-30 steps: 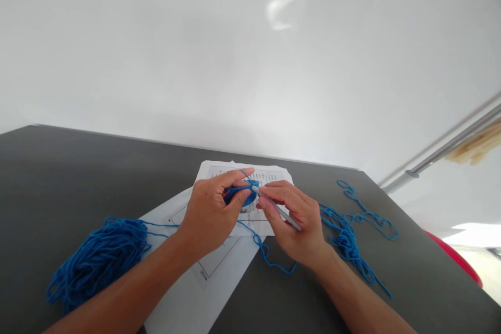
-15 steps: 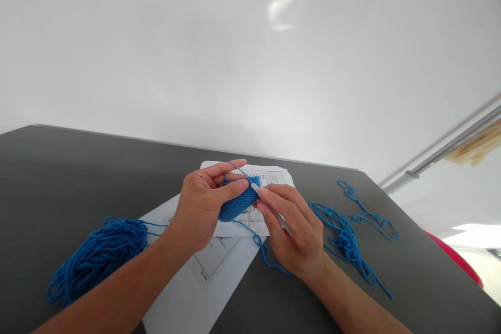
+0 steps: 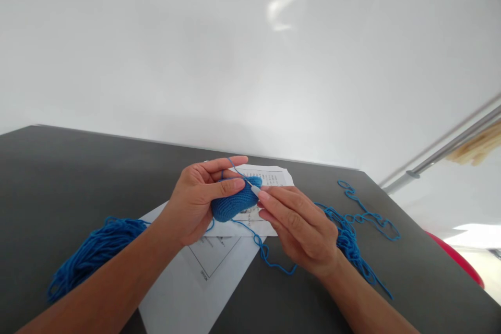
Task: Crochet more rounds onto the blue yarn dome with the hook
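Observation:
A small blue crocheted piece (image 3: 235, 202) is pinched in my left hand (image 3: 188, 201), its thumb pressed on the near side. Over my raised left index finger runs a strand of blue yarn that leads down to the stitches. My right hand (image 3: 303, 224) is closed on a crochet hook (image 3: 255, 190) with a grey handle. The hook's tip meets the upper edge of the piece beside my left thumb; the exact stitch is too small to make out. A loose blue yarn tail (image 3: 266, 257) trails from below the piece onto the table.
Printed sheets of paper (image 3: 191, 292) lie under my hands on the dark table (image 3: 97, 172). A blue yarn skein (image 3: 97, 253) rests at the left, partly behind my forearm. Tangled blue yarn (image 3: 350, 242) lies at the right. A white wall (image 3: 195, 52) stands behind the table.
My right hand has shifted right and its fingers have straightened along the hook. My left hand and the crocheted piece have moved slightly left.

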A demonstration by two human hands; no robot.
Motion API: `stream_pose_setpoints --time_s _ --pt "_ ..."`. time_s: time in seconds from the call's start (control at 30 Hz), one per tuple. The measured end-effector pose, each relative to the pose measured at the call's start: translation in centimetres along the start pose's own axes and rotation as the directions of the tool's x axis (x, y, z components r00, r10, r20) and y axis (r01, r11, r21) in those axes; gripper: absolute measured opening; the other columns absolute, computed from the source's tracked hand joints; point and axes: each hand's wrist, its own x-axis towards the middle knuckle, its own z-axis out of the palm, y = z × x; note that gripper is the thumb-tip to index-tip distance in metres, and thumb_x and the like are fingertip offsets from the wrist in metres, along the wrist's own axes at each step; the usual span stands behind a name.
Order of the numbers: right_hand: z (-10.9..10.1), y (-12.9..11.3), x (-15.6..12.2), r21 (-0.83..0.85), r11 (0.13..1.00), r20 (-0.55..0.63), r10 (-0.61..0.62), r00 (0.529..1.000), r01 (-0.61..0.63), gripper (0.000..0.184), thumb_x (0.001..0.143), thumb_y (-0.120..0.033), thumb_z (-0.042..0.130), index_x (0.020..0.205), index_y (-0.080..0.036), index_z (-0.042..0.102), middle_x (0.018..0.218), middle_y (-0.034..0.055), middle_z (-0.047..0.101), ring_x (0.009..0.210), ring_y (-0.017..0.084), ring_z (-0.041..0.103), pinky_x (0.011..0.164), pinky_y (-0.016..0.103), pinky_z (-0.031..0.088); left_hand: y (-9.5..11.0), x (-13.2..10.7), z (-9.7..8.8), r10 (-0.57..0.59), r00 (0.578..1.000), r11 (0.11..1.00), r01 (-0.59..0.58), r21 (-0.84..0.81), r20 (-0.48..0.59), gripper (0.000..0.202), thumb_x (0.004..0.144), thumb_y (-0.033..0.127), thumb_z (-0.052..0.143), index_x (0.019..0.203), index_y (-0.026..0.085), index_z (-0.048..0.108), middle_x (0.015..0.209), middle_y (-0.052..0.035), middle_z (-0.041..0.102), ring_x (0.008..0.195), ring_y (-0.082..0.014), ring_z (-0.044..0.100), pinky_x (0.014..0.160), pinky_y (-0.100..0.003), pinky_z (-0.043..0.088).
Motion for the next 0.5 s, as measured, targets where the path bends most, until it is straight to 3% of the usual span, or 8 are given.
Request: stream_pose_setpoints --time_s 0.33,0.43,0.5 --pt "-1.2 1.3 -0.6 -0.029 0.998 0.215 -0.053 0.975 0.061 0.06 0.095 -0.003 0.057 0.152 -0.018 0.048 0.118 0.0161 0.073 0.108 0.028 0.07 0.086 0.046 0.065 -0.1 0.8 -1.1 0.095 0.994 0.967 -0.079 0.241 -0.057 0.045 0.061 0.018 0.094 0.105 0.016 0.083 0.07 -0.0001 0.075 0.061 -0.0124 0.067 0.059 -0.02 0.055" --pt "-1.7 1.4 -0.7 -0.041 0.998 0.275 -0.033 0.961 0.046 0.058 0.097 -0.007 0.056 0.153 -0.022 0.047 0.118 0.0139 0.074 0.107 0.028 0.071 0.083 0.044 0.065 -0.1 1.0 -1.4 0.142 0.988 0.916 -0.107 0.387 -0.062 0.046 0.063 0.021 0.092 0.108 0.016 0.083 0.073 -0.0014 0.076 0.062 -0.0152 0.068 0.06 -0.025 0.055" --pt "-1.9 1.4 -0.5 -0.033 0.999 0.291 -0.029 0.956 0.041 0.057 0.098 -0.006 0.055 0.152 -0.023 0.048 0.116 0.0126 0.075 0.105 0.027 0.071 0.08 0.041 0.065 0.0 1.1 -1.6 0.197 0.979 0.837 -0.143 0.529 -0.047 0.044 0.067 0.024 0.089 0.11 0.017 0.083 0.075 -0.0023 0.078 0.061 -0.016 0.068 0.058 -0.026 0.054"
